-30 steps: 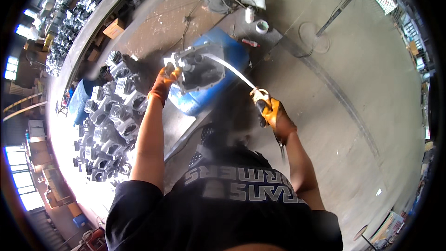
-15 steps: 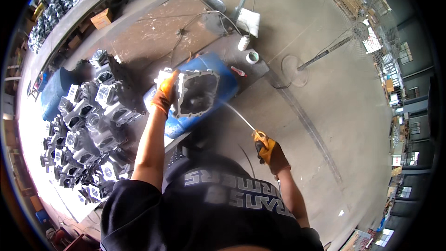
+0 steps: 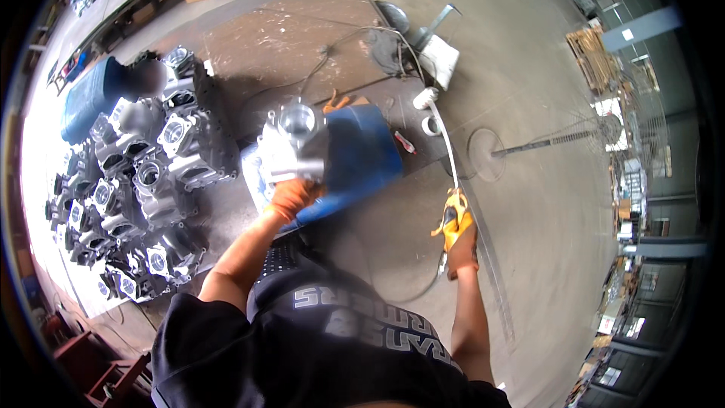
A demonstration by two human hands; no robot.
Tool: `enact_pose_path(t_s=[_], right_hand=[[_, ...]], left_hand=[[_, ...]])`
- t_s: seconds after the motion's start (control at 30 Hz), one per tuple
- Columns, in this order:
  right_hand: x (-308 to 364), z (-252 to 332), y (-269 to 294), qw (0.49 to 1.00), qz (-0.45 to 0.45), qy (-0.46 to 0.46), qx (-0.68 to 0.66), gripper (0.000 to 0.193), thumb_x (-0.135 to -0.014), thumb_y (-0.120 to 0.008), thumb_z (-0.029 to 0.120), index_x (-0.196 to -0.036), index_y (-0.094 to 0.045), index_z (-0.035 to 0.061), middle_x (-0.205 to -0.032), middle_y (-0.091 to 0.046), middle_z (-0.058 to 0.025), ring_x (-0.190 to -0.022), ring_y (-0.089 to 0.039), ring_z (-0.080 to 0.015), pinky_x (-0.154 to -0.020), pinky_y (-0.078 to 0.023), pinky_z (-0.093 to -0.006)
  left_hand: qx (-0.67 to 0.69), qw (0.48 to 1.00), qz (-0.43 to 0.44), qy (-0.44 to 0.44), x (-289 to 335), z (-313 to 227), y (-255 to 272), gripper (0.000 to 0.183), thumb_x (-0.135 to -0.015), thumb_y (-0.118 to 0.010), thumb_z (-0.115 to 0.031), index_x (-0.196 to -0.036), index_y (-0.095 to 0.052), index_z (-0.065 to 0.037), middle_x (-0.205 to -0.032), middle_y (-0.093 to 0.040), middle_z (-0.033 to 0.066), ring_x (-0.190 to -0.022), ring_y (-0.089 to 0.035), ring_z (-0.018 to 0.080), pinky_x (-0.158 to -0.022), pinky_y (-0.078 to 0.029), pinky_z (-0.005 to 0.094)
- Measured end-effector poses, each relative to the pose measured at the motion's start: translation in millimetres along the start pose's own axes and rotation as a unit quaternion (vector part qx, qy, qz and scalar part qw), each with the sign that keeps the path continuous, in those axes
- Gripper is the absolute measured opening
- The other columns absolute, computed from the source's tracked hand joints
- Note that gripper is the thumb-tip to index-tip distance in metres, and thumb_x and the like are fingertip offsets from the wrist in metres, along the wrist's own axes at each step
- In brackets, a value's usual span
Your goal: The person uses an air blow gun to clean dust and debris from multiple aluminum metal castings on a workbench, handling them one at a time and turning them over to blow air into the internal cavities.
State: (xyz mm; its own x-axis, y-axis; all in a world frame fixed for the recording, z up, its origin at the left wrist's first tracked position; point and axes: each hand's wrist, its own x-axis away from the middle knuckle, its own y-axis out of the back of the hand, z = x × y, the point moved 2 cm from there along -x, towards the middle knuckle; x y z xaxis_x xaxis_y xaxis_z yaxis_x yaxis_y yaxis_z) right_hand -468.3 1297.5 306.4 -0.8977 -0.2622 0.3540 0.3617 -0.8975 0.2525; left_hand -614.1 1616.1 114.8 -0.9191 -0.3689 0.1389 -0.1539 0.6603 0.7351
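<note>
My left hand, in an orange glove, grips the lower end of a silver metal housing casting. The casting is upright with its round bore facing up, over or on the left part of a blue plastic container lying on its side; whether they touch I cannot tell. In my right hand, gloved in orange and black, is an air blow gun. Its long thin nozzle points away from me, past the table's right edge, and a hose hangs below the hand.
Many similar castings crowd the left of the table, beside another blue container. A white cup, a red-and-white tube and a white stool are at the right. A pedestal fan stands farther right.
The casting has turned from showing its large open face to its round bore. My left hand is now below it. My right hand has moved right and slightly away, swinging the nozzle from the casting.
</note>
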Motion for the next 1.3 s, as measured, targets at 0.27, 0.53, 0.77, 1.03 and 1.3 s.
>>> enact_pose_path(t_s=[0.27, 0.53, 0.77, 1.03, 1.3], right_hand=[[-175.0, 10.5, -115.5, 0.820, 0.050, 0.171, 0.543, 0.033, -0.086, -0.061, 0.037, -0.106, -0.065, 0.0116, -0.093, -0.070, -0.0147, -0.084, -0.068, -0.0353, -0.070, -0.054, -0.0408], [-220.8, 26.2, -307.6, 0.526, 0.167, 0.294, 0.781, 0.019, -0.087, -0.057, 0.025, -0.091, -0.073, 0.0152, -0.092, -0.073, -0.0036, -0.087, -0.070, -0.0211, -0.072, -0.048, -0.0402], [-273.9, 8.5, -378.6, 0.424, 0.261, 0.336, 0.800, 0.024, -0.090, -0.052, 0.020, -0.101, -0.073, 0.0145, -0.100, -0.073, -0.0035, -0.093, -0.069, -0.0202, -0.075, -0.048, -0.0394], [-356.4, -7.9, -369.0, 0.381, 0.205, 0.266, 0.861, 0.026, -0.089, -0.055, 0.027, -0.107, -0.073, 0.0184, -0.109, -0.071, 0.0006, -0.100, -0.067, -0.0176, -0.078, -0.050, -0.0381], [-394.4, 171.7, -194.4, 0.277, -0.098, 0.164, 0.942, 0.017, -0.076, -0.068, 0.021, -0.092, -0.074, 0.0239, -0.089, -0.071, 0.0051, -0.086, -0.069, -0.0160, -0.063, -0.049, -0.0331]], left_hand=[[-0.161, 0.972, -0.136, -0.103, 41.3, 39.8, -64.8, 0.052, -0.089, -0.058, -0.042, -0.132, -0.051, -0.014, -0.135, -0.049, 0.0214, -0.121, -0.047, 0.0460, -0.102, -0.035, 0.0580], [-0.009, 0.988, 0.150, -0.032, 78.2, 23.4, -16.1, 0.019, -0.088, -0.052, -0.021, -0.102, -0.055, -0.009, -0.092, -0.065, 0.0153, -0.083, -0.064, 0.0386, -0.068, -0.050, 0.0502], [-0.463, 0.817, -0.019, -0.342, 76.9, 30.5, -4.5, 0.042, -0.094, -0.040, -0.012, -0.132, -0.048, 0.005, -0.127, -0.056, 0.0218, -0.113, -0.058, 0.0327, -0.095, -0.051, 0.0463], [-0.603, 0.710, -0.074, -0.355, 70.0, 27.9, -31.2, 0.039, -0.092, -0.045, -0.013, -0.127, -0.050, 0.004, -0.120, -0.058, 0.0208, -0.106, -0.060, 0.0293, -0.085, -0.056, 0.0429], [-0.466, 0.815, -0.002, -0.345, 71.2, 53.6, -75.7, 0.037, -0.093, -0.046, -0.017, -0.124, -0.050, 0.003, -0.119, -0.055, 0.0189, -0.102, -0.058, 0.0281, -0.079, -0.055, 0.0419]])
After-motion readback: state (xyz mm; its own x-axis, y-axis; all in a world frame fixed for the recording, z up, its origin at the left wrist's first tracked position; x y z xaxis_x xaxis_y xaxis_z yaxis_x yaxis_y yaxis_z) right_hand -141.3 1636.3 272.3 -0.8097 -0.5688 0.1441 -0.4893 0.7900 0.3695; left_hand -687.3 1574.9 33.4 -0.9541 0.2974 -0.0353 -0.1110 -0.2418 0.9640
